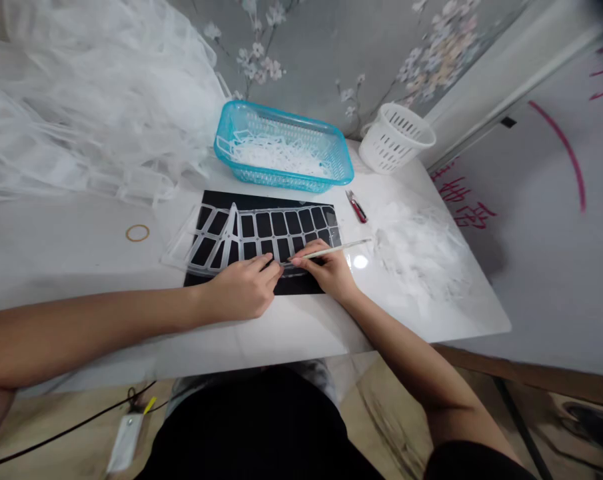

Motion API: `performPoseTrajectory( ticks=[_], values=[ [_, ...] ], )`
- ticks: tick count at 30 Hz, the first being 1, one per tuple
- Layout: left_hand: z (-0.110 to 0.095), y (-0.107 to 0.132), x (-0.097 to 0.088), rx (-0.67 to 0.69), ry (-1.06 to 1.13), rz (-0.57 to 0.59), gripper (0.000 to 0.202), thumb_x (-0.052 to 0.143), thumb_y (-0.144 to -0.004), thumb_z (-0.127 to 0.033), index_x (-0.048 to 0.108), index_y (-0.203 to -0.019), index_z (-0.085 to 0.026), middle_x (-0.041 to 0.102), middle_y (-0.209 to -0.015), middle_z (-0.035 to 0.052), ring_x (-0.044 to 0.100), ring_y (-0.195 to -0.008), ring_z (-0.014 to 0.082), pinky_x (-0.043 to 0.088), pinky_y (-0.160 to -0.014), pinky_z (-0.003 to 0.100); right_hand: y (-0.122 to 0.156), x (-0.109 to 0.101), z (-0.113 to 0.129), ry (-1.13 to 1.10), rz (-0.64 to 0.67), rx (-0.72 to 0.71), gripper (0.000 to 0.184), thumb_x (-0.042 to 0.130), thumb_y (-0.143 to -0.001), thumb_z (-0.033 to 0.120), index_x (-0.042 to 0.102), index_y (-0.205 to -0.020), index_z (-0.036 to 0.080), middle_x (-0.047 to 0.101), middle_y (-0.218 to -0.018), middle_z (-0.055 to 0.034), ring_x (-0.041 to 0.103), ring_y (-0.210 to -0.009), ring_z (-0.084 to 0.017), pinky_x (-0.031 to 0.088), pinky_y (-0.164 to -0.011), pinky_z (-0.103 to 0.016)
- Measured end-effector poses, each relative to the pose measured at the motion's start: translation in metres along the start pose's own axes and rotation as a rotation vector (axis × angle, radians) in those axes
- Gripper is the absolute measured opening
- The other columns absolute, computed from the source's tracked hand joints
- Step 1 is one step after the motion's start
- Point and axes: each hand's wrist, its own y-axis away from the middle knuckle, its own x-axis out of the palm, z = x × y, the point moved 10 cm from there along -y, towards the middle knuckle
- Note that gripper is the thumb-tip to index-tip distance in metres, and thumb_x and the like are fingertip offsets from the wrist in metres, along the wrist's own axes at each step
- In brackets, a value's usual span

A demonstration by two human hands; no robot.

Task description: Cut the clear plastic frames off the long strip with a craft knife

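Observation:
On a black mat (295, 287) lies a translucent white plastic sheet (266, 235) of rectangular frames in rows, with one strip folded up into a peak near its left end. My left hand (242, 288) rests on the sheet's near edge, its fingers bent together and holding it there. In my right hand (332, 267) is a slim pale pen-shaped tool (354, 244), gripped between thumb and fingers. Its tip meets the near edge of the sheet, close to my left fingertips; the tip itself is too small to make out.
Behind the mat stands a blue basket (284, 177) with white frame pieces inside. A white basket (388, 143), a red-handled cutter (357, 207) and a heap of clear scraps (421, 253) are to the right. Piled white sheets (96, 100) and a rubber band (137, 233) lie left.

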Motion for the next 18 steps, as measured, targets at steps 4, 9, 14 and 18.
performPoseTrajectory(
  ticks=[4,9,14,18],
  values=[
    [0.0013,0.0006,0.0012,-0.012,0.028,0.005,0.036,0.056,-0.089,-0.018,0.067,-0.118,0.000,0.069,-0.114,0.0200,0.064,-0.112,0.0294,0.056,-0.089,0.037,0.0003,0.0013,-0.0013,0.019,0.006,0.009,0.013,0.076,-0.084,0.039,0.078,-0.086,0.027,0.073,-0.087,-0.0031,0.066,-0.087,-0.019,0.056,-0.085,-0.036],
    [0.0010,0.0003,0.0025,-0.001,0.009,0.017,0.035,0.054,-0.090,-0.019,0.068,-0.116,-0.001,0.070,-0.113,0.0183,0.064,-0.111,0.0290,0.057,-0.084,0.035,-0.0003,0.0016,0.0002,0.038,0.015,0.004,0.011,0.076,-0.084,0.038,0.078,-0.086,0.028,0.073,-0.087,-0.0028,0.066,-0.088,-0.020,0.056,-0.085,-0.037],
    [0.0033,0.0007,0.0020,-0.016,-0.007,0.009,0.037,0.054,-0.090,-0.021,0.067,-0.118,-0.001,0.070,-0.113,0.0166,0.065,-0.108,0.0281,0.057,-0.075,0.033,-0.0014,-0.0014,0.0032,0.083,0.023,-0.041,0.007,0.075,-0.084,0.035,0.078,-0.086,0.029,0.074,-0.085,-0.0015,0.064,-0.088,-0.020,0.055,-0.084,-0.038],
    [0.0050,-0.0022,-0.0036,-0.033,0.003,-0.015,0.037,0.053,-0.089,-0.021,0.068,-0.118,-0.003,0.071,-0.107,0.0139,0.065,-0.105,0.0256,0.054,-0.069,0.030,-0.0040,0.0014,0.0046,0.110,0.057,-0.074,0.006,0.074,-0.086,0.035,0.078,-0.087,0.030,0.075,-0.085,-0.0006,0.062,-0.090,-0.021,0.054,-0.084,-0.039]
  ],
)
